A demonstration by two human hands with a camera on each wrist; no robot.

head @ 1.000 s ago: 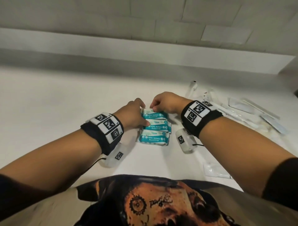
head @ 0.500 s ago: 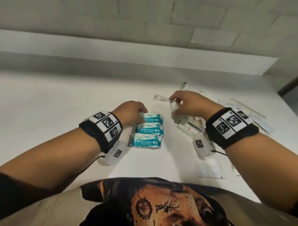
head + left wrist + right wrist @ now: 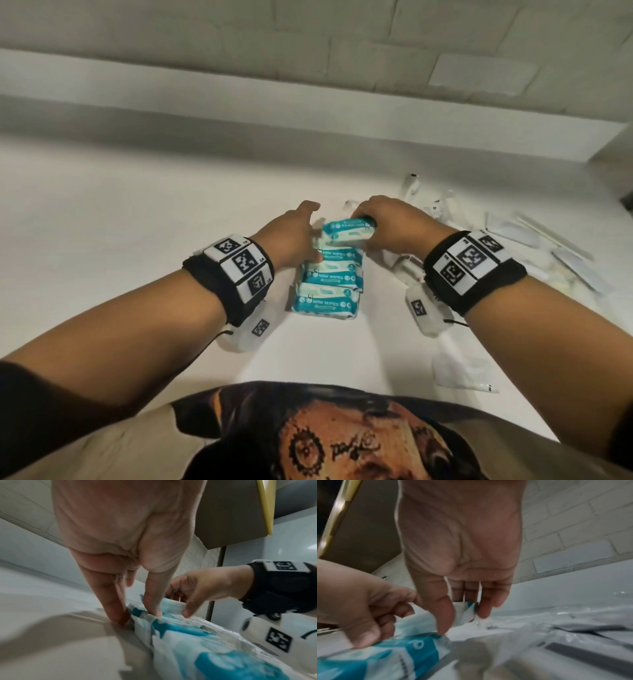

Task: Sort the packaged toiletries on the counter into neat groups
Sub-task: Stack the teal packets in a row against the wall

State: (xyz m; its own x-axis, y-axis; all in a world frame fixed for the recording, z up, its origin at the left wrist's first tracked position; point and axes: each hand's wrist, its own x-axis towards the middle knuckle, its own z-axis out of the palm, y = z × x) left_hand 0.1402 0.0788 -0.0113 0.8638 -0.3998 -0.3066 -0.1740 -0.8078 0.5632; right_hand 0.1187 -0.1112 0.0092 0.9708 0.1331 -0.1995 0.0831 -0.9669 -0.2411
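Several teal and white mini wipes packs lie in a column on the white counter [image 3: 137,222], the nearest one [image 3: 325,303] closest to my body. My right hand [image 3: 363,233] grips another wipes pack [image 3: 347,230] at the far end of the column; in the right wrist view thumb and fingers [image 3: 443,622] pinch that pack's end [image 3: 464,611]. My left hand [image 3: 313,246] rests against the column's left side. In the left wrist view its straight fingertips [image 3: 120,618] touch the counter and the pack's edge [image 3: 171,627].
Clear-wrapped toiletries [image 3: 513,236] and small white tubes [image 3: 411,185] lie scattered to the right of the column. A flat clear sachet [image 3: 459,373] sits near the counter's front edge on the right. A ledge and tiled wall close off the back.
My right hand went right to the scattered items, then came back left holding a further wipes pack at the column's far end. The left hand stayed at the column's left side.
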